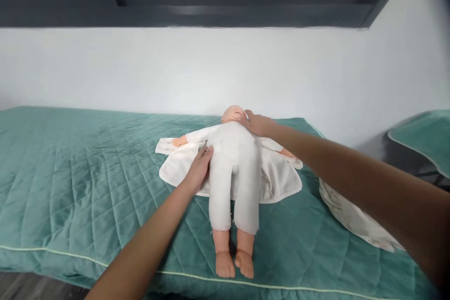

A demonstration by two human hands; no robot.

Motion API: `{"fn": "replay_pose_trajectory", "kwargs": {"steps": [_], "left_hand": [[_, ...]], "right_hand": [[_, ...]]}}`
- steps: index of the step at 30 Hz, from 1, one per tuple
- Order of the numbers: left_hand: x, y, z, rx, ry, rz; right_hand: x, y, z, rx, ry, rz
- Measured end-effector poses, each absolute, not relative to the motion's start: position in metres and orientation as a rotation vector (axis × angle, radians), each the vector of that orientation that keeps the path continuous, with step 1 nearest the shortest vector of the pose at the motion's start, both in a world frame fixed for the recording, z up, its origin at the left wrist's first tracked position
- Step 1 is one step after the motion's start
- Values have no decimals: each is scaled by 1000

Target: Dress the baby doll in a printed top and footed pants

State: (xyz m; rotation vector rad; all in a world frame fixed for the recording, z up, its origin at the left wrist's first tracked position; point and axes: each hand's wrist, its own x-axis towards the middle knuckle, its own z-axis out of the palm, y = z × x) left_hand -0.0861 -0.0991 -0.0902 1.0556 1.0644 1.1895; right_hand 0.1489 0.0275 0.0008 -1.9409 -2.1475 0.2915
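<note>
A baby doll (234,150) with a white cloth body lies on its back, its bare feet toward me and its head at the wall side. Under it a white baby garment (281,178) is spread out, the sleeves reaching to both sides beneath the doll's arms. Against the doll's side at the waist rests my left hand (199,166), fingers extended and touching the cloth. My right hand (258,123) is at the doll's head and neck, fingers stretched out along the near side of the head; some fingertips are hidden there.
The doll lies on a green quilted bedspread (87,183) with a pale piped front edge. White crumpled fabric (358,220) lies at the right, partly behind my right forearm. A green-covered piece (425,136) stands at far right. Behind are a white wall (140,70) and a barred window.
</note>
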Motion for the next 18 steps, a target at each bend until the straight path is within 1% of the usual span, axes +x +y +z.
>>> {"fn": "replay_pose_trajectory", "kwargs": {"steps": [2,4,6,8,11,13,18], "left_hand": [[-95,-89,-95,1287,1261,1230],[-103,-82,-97,1569,1444,1225],[-108,-76,-99,1968,1651,1090],[-112,-71,-101,2251,1853,866],[-115,-63,-104,2254,2073,717],[-117,-59,-106,2211,2153,687],[-123,-50,-108,2233,2154,688]], "right_hand": [[143,29,12,-1990,-2160,101],[127,28,19,-1941,-2124,-42],[102,24,18,-1811,-2124,-70],[71,18,9,-1637,-2268,-88],[27,11,-12,-1452,-2630,-145],[4,12,-24,-1475,-2787,-175],[-21,26,-36,-1593,-2859,-131]]}}
